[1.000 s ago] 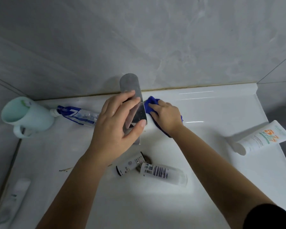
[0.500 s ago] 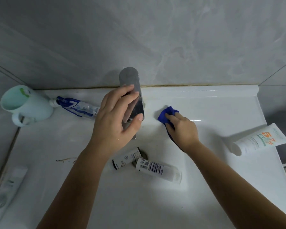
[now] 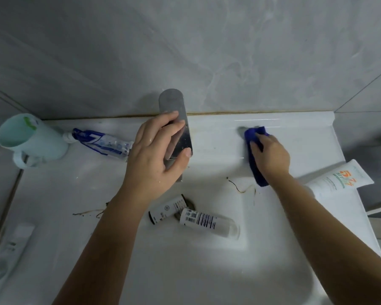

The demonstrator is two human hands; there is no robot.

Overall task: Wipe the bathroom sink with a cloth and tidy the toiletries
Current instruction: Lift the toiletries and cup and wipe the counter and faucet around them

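From the head view, our left hand [image 3: 156,159] grips the tap [image 3: 176,119]. Its fingers are laid over the top and the thumb is hooked at the near end. Our right hand [image 3: 271,155] presses the blue cloth [image 3: 259,177] flat on the back ledge of the sink [image 3: 306,139], right of the tap. The fingers are nearly straight on the cloth rather than curled round it.

We judge the step in hand to be wiping the ledge. To do it well, we should keep the palm flat, bear down evenly and overlap the strokes. Working toward the basin would gather the dark strands [image 3: 240,188] just beside the cloth. More strands [image 3: 88,213] lie by the left wrist. The white tube [image 3: 339,179] at the right edge needs lifting before the cloth gets there.

As for containers, the pale mug [image 3: 31,139] stands at the far left, and we see nothing in it. A toothpaste tube [image 3: 103,143] lies just beside it. The basin holds two bottles on their sides near the drain, a small one [image 3: 167,209] and a longer one [image 3: 209,221]. They are touching or nearly so, and we cannot tell which.
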